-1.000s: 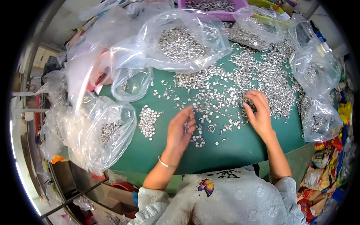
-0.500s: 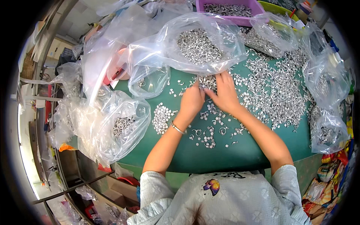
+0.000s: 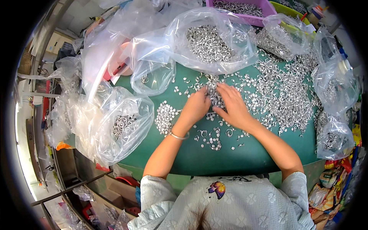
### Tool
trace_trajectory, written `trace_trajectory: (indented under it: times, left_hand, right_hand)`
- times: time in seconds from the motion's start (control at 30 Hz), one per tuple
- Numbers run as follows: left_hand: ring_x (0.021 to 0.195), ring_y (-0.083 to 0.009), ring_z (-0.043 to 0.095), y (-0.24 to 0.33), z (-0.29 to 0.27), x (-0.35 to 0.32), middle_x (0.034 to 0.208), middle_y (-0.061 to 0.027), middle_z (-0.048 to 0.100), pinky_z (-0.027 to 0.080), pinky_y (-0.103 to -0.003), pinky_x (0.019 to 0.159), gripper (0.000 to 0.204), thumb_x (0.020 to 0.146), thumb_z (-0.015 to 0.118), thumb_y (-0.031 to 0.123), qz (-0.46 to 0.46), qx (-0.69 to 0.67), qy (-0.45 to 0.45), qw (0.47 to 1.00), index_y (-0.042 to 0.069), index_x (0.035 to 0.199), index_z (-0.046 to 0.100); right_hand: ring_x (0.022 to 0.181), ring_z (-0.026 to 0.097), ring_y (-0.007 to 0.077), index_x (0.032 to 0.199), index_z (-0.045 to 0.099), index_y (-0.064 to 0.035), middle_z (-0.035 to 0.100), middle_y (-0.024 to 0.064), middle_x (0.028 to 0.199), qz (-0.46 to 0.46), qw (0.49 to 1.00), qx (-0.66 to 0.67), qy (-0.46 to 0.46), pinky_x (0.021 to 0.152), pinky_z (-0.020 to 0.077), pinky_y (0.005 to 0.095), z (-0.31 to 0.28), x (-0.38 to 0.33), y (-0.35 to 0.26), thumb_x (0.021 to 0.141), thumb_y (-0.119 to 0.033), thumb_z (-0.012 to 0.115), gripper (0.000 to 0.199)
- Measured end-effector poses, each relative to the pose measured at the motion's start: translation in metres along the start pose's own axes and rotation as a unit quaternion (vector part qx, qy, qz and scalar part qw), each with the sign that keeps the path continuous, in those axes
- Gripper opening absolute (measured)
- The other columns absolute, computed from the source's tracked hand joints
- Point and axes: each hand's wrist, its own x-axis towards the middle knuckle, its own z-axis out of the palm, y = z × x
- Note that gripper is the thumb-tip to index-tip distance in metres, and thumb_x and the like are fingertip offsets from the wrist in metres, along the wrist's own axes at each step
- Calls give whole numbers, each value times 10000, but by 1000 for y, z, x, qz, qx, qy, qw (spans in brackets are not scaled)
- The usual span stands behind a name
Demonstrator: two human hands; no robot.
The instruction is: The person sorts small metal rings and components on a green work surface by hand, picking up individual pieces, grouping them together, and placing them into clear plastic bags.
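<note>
My left hand [image 3: 196,104], with a bangle at its wrist, lies beside a small heap of silver ring-like metal pieces [image 3: 215,95]. Its fingers are curled in, and what they hold, if anything, is hidden. My right hand [image 3: 234,108] rests on the heap's other side, fingers stretched and slightly bent around it. Just beyond the hands lies a clear plastic bag [image 3: 245,50] full of similar silver pieces [image 3: 209,44]. A patch of small pale silver bits [image 3: 165,118] sits left of my left wrist. A few loose rings [image 3: 229,132] are scattered nearer to me.
A wide spread of silver pieces [image 3: 285,97] covers the right of the green table [image 3: 230,163]. More part-filled clear bags [image 3: 132,134] lie at the left and along the right edge. A purple bin [image 3: 264,8] and a yellow-green bin [image 3: 281,8] stand at the back.
Both hands have drawn slightly nearer to me and farther apart, with the silver heap now showing between them. The view has shifted a little.
</note>
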Motion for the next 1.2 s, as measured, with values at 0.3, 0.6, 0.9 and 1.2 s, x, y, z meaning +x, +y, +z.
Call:
trace_trajectory:
  times: [0.3, 0.6, 0.9, 1.2]
  left_hand:
    - [488, -184, 498, -6, -10, -68, 641, -163, 577, 425, -328, 518, 344, 841, 500, 19, 42, 33, -61, 997, 63, 1163, 612]
    - [519, -65, 396, -14, -9, -77, 580, -40, 493, 343, -250, 472, 285, 869, 505, 7, 2, -74, 0, 997, 12, 1135, 610]
    - [509, -286, 546, 0, 16, -95, 659, -158, 599, 446, -375, 527, 302, 837, 606, 76, 163, 67, 12, 984, 140, 1129, 647]
    - [484, -270, 511, -10, 1, -108, 621, -157, 582, 413, -332, 499, 223, 855, 542, 11, 17, 45, 100, 994, 43, 1044, 654]
  right_hand:
    - [1084, 515, 265, 960, 590, -57, 556, 66, 1071, -84, 991, 32, -98, 924, 389, 397, -51, -54, 0, 734, -77, 676, 243]
    - [929, 508, 264, 893, 610, -43, 543, 72, 973, 63, 994, -82, 27, 793, 375, 387, -73, -60, 5, 751, -65, 671, 156]
    - [900, 478, 231, 892, 643, -45, 529, 55, 846, -13, 984, -178, -10, 802, 352, 355, -15, 3, 3, 747, -114, 676, 164]
    - [858, 514, 250, 882, 622, -37, 566, 79, 845, 7, 991, -128, -47, 797, 363, 375, -36, -10, 7, 762, -55, 652, 125]
